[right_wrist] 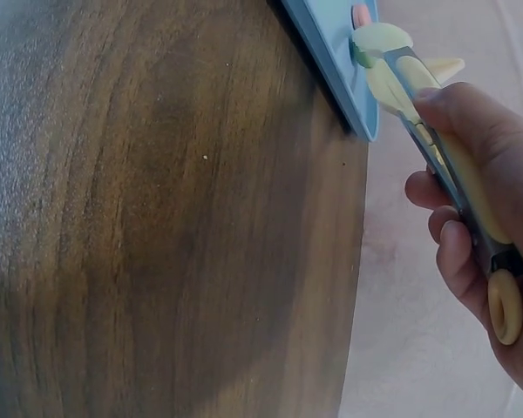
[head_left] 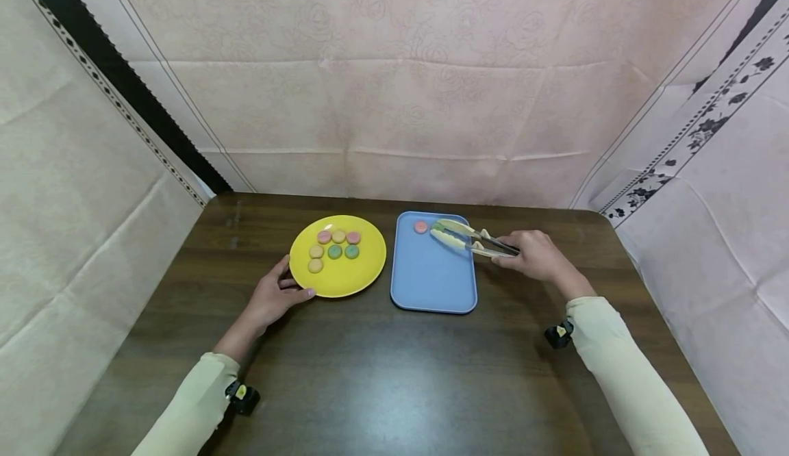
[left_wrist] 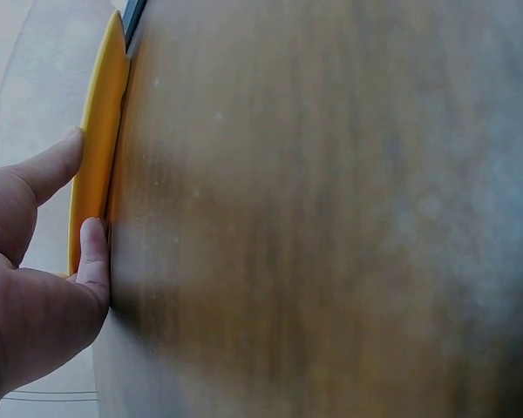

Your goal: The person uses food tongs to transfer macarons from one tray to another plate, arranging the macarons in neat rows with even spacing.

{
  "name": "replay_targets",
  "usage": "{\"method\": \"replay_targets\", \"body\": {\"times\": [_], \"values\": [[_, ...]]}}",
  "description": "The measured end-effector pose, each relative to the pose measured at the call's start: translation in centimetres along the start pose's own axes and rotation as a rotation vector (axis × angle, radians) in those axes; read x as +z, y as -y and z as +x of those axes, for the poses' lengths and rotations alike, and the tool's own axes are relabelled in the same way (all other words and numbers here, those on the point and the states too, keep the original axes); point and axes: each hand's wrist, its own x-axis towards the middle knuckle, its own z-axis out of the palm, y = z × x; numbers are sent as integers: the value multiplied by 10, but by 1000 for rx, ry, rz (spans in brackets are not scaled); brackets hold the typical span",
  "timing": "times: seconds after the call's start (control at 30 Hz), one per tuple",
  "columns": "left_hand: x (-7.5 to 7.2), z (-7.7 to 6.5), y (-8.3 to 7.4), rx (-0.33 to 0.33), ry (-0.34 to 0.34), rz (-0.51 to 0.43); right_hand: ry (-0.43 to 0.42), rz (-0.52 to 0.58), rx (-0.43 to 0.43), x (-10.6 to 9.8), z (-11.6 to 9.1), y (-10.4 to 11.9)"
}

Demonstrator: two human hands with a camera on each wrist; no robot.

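Note:
My left hand [head_left: 275, 296] holds the near-left rim of a round yellow plate [head_left: 345, 279], thumb at the front and fingers along the side. Several small round pink, cream and green discs lie on the plate. In my right hand [head_left: 535, 254] is a pair of tongs [right_wrist: 453, 165] with pale yellow-green heads and metal arms. Its heads are over the far right of a blue rectangular tray [head_left: 433, 285], around a green disc [head_left: 437, 226] that they partly hide. A pink disc [head_left: 420, 227] lies on the tray just left of them.
Plate and tray stand side by side on a dark wooden table [head_left: 382, 374], near its far edge. Patterned pale cloth [head_left: 382, 114] hangs behind the table, with more cloth at both sides. Each wrist carries a small black camera.

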Motion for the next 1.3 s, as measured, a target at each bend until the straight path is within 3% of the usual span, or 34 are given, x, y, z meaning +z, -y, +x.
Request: {"method": "replay_targets", "body": {"times": [0.2, 0.43, 0.77, 1.3], "values": [[0, 1, 2, -3, 2, -3, -48, 28, -14, -1, -5, 5], [1, 6, 7, -10, 10, -8, -120, 103, -47, 1, -8, 29], [1, 3, 6, -5, 6, -10, -110, 140, -129, 8, 4, 71], [-1, 4, 6, 3, -1, 14, -88, 167, -333, 43, 35, 127]]}}
